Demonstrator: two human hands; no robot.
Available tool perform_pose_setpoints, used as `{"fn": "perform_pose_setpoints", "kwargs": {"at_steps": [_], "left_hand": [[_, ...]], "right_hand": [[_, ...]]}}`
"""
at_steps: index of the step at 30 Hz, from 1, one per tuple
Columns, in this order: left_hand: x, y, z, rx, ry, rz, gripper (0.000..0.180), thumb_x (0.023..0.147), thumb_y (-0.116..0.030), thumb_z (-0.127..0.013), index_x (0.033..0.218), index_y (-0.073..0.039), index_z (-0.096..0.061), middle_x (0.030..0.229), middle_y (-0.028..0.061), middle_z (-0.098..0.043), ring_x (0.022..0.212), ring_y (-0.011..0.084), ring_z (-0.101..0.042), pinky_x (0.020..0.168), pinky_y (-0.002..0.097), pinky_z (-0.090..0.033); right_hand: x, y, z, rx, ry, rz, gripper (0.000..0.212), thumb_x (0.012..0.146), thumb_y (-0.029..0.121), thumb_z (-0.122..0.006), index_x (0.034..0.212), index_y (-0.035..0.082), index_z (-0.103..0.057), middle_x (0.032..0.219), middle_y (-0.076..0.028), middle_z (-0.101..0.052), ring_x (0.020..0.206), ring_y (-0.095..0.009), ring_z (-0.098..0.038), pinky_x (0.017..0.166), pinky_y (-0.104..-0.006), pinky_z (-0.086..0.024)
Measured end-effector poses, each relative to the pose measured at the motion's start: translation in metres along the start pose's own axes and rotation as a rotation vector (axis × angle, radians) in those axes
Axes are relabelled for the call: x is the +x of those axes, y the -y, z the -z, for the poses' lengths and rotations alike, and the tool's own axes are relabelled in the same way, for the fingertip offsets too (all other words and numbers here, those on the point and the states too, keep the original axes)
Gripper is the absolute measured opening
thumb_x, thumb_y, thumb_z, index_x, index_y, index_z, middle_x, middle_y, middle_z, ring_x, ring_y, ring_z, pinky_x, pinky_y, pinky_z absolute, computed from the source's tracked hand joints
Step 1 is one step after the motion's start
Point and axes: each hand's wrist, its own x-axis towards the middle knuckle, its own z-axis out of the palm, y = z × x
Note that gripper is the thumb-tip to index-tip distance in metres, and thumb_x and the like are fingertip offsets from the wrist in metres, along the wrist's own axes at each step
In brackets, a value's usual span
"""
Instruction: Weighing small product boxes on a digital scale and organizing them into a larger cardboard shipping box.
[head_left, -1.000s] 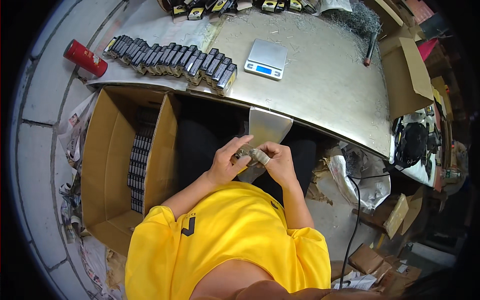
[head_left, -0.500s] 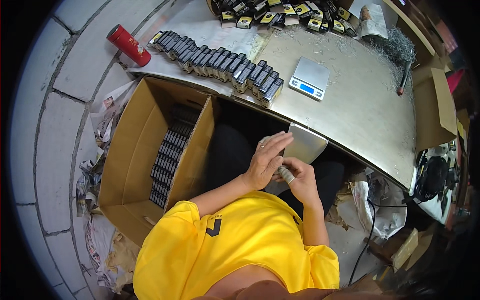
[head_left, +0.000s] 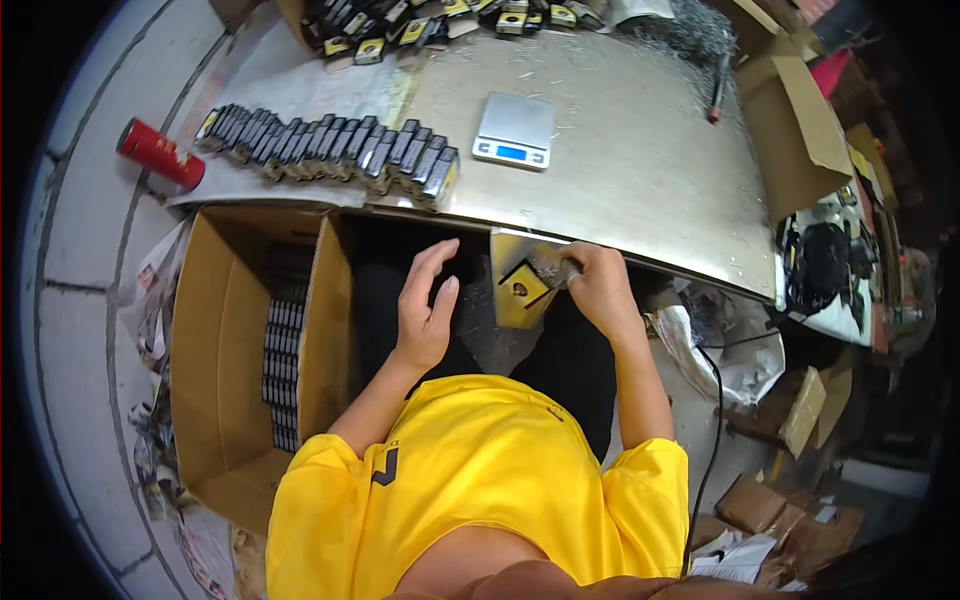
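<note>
Left hand [head_left: 428, 310]: fingers loosely spread, grasping nothing visible, below the worktop [head_left: 640, 170]'s front edge. Right hand [head_left: 600, 285]: fingers curled at a small yellow-and-black box [head_left: 522, 288]; cannot tell whether they grip it. Box sits just below the front edge, near its middle. Row of dark boxes [head_left: 330, 150] along that edge's left stretch; scale [head_left: 513, 125] farther right, set back.
</note>
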Motion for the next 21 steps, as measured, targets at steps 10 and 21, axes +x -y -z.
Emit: {"fn": "perform_pose_setpoints", "kwargs": {"at_steps": [10,21], "left_hand": [[-0.009,0.0,-0.011,0.0,0.116,0.081,0.027,0.089,0.0,-0.055,0.115,0.001,-0.061,0.119,0.0127,-0.06,0.109,0.0228,-0.059,0.092,0.0291,-0.045],[-0.001,0.004,-0.001,0.097,-0.036,-0.07,0.021,0.083,0.01,-0.056,0.101,0.003,-0.064,0.103,0.0167,-0.066,0.097,0.0306,-0.064,0.086,0.0335,-0.05]], "right_hand": [[0.001,-0.008,0.002,0.205,0.056,-0.092,0.017,0.081,-0.009,-0.058,0.095,-0.008,-0.066,0.075,-0.012,-0.068,0.067,-0.017,-0.069,0.06,-0.0271,-0.053],[0.088,0.017,0.026,0.759,-0.153,-0.182,0.016,0.088,-0.003,-0.058,0.101,-0.009,-0.065,0.085,-0.011,-0.069,0.07,-0.017,-0.068,0.065,-0.0279,-0.057]]}}
